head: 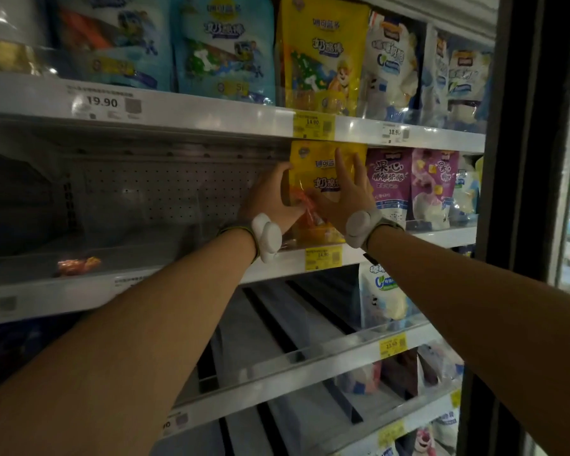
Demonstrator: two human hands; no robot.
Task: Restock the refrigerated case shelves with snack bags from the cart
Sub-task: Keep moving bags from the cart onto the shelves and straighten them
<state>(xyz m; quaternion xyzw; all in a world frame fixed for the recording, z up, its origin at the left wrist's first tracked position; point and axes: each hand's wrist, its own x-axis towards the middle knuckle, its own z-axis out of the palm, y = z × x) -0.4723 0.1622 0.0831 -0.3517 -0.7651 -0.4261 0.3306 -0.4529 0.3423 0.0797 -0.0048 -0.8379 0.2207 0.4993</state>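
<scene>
The yellow bag is gripped by the left hand and pressed by the flat right hand. It should be stood straight on the shelf.

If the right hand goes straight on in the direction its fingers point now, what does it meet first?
The right hand lies flat on the yellow snack bag, fingers pointing up. Sliding on, it would probably first meet the underside of the shelf above, near the yellow price tag; depth is unclear.
</scene>
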